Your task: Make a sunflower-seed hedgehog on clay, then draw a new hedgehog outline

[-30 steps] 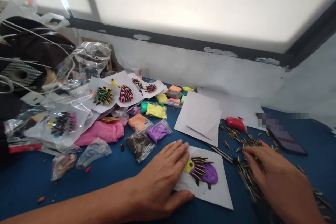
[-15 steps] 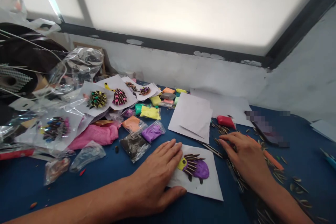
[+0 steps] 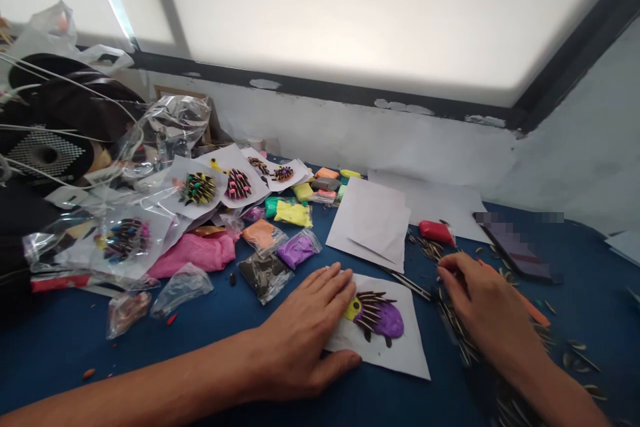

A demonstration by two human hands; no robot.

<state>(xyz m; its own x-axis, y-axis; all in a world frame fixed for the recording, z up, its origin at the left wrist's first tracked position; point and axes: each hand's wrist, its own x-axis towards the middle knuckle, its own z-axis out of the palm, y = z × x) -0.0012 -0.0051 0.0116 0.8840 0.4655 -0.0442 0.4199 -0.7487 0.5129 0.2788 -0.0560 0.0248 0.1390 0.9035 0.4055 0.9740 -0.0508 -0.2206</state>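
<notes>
My left hand (image 3: pixel 310 330) lies flat, fingers stretched out, over the left side of a small white paper sheet (image 3: pixel 413 357). On that sheet is a clay hedgehog (image 3: pixel 391 319) with a yellow head, a purple body and dark feet. Rows of striped seeds stand up as spines on its front half; the rear half is bare purple. My right hand (image 3: pixel 483 293) is over the loose seeds (image 3: pixel 453 330) to the right of the sheet, thumb and forefinger pinched together. Whatever is between those fingertips is too small to make out. Tweezers (image 3: pixel 410 285) lie between the sheet and this hand.
Farther back lie blank paper sheets (image 3: pixel 367 213), a red clay packet (image 3: pixel 437 232) and a phone (image 3: pixel 515 247). Bagged clay in purple (image 3: pixel 299 248), black (image 3: pixel 265 273) and yellow (image 3: pixel 293 213) sits left of centre. Finished seed-spined figures (image 3: pixel 199 188) on paper and a pink clay lump (image 3: pixel 197 255) are farther left.
The view has shifted slightly, moving everything a little rightward. My right thumb and forefinger have come closer together over the seeds. My left hand stays flat on the sheet.
</notes>
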